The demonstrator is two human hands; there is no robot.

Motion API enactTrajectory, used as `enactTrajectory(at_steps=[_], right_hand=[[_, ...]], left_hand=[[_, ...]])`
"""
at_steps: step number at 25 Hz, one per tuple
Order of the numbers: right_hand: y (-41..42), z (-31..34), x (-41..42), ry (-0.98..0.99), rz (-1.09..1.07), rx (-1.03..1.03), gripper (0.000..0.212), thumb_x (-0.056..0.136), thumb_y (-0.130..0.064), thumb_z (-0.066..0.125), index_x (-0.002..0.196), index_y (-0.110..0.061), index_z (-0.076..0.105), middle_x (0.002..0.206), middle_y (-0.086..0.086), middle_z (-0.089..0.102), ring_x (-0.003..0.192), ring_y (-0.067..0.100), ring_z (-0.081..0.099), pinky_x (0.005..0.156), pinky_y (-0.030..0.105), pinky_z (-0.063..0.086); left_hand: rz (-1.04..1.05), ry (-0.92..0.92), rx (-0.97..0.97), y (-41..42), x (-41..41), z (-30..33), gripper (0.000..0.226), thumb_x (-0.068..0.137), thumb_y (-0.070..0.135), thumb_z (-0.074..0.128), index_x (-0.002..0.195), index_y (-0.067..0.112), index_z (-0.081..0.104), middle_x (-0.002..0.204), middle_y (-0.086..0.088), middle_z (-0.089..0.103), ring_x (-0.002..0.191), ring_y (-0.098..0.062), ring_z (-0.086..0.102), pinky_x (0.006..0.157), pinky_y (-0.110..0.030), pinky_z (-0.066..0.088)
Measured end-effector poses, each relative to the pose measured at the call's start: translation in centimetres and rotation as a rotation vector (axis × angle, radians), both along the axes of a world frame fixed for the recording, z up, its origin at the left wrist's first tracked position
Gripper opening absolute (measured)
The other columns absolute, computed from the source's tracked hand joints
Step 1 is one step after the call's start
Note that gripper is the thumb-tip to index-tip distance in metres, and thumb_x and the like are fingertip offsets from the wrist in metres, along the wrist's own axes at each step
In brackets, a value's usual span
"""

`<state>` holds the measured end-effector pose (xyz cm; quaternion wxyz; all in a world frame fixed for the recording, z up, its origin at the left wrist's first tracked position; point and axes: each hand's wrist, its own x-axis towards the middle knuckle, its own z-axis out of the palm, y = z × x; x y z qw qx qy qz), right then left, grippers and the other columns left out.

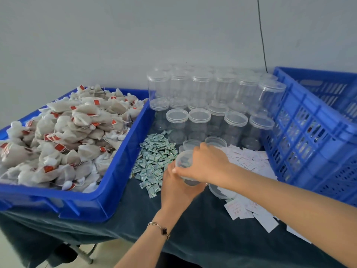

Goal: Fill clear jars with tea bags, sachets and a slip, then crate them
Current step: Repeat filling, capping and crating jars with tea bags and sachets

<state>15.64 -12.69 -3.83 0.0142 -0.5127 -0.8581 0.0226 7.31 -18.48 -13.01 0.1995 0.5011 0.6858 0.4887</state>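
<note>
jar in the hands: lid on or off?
Off. The jar held by the left hand and right hand shows an open rim; a loose lid lies beside it.

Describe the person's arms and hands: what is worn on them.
Both forearms are bare, with no sleeves in view and no gloves. The left hand has a thin chain bracelet with a dark clover-shaped charm at the wrist. The right hand shows no jewellery. Nails look short and unpainted.

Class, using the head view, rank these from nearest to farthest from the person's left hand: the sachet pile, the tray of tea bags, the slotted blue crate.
Measured from the left hand:
1. Sachet pile, on the cloth just left of it.
2. Tray of tea bags, farther left.
3. Slotted blue crate, at the table's right side, beyond the right hand.
</note>
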Motion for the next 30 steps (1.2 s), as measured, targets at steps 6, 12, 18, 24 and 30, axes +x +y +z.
enactTrajectory(at_steps=[6,12,18,24,30], right_hand=[[0.5,-0.3,-0.8,0.108,0.013,-0.065,0.08,0.06,-0.078,0.054,0.11,-0.015,0.054,0.114,0.003,0.048,0.106,0.024,0.049,0.068,0.03,0.031],[1.0,-0.5,-0.5,0.111,0.078,-0.073,0.077,0.059,-0.075,0.056,0.107,-0.015,0.054,0.103,-0.001,0.041,0.106,0.022,0.045,0.069,0.033,0.036],[1.7,0.3,0.1,0.084,0.183,-0.116,0.062,0.061,-0.072,0.062,0.09,-0.02,0.045,0.086,-0.006,0.036,0.09,0.018,0.043,0.068,0.033,0.038],[1.9,2.8,0.2,-0.22,0.504,-0.277,0.078,0.067,-0.031,0.076,0.136,-0.031,0.04,0.132,-0.002,0.034,0.123,0.021,0.029,0.097,0.038,0.04],[-0.3,3.8,-1.9,-0.23,0.316,-0.161,0.075,0.081,-0.072,0.044,0.143,-0.031,0.033,0.146,0.007,0.035,0.132,0.031,0.033,0.098,0.047,0.037]], left_hand=[[0.132,0.087,-0.147,0.6,-0.2,-1.2,0.091,0.046,0.074,0.064,0.116,0.024,0.034,0.103,0.007,0.06,0.094,-0.019,0.063,0.074,-0.031,0.048],[0.24,0.169,-0.054,1.0,0.3,-2.2,0.096,0.047,0.069,0.07,0.119,0.013,0.04,0.11,-0.004,0.061,0.101,-0.027,0.061,0.074,-0.034,0.045],[0.312,0.195,-0.05,1.3,1.0,-2.1,0.095,0.049,0.064,0.076,0.119,0.007,0.046,0.11,-0.007,0.059,0.102,-0.027,0.059,0.07,-0.027,0.036],[0.178,0.196,-0.014,0.9,-0.4,-2.3,0.095,0.049,0.054,0.085,0.119,0.003,0.047,0.11,-0.009,0.06,0.1,-0.03,0.06,0.073,-0.031,0.042],[0.116,0.126,0.025,0.4,-0.9,-1.8,0.083,0.049,0.073,0.066,0.114,0.025,0.046,0.102,0.008,0.053,0.095,-0.02,0.061,0.071,-0.037,0.054]])
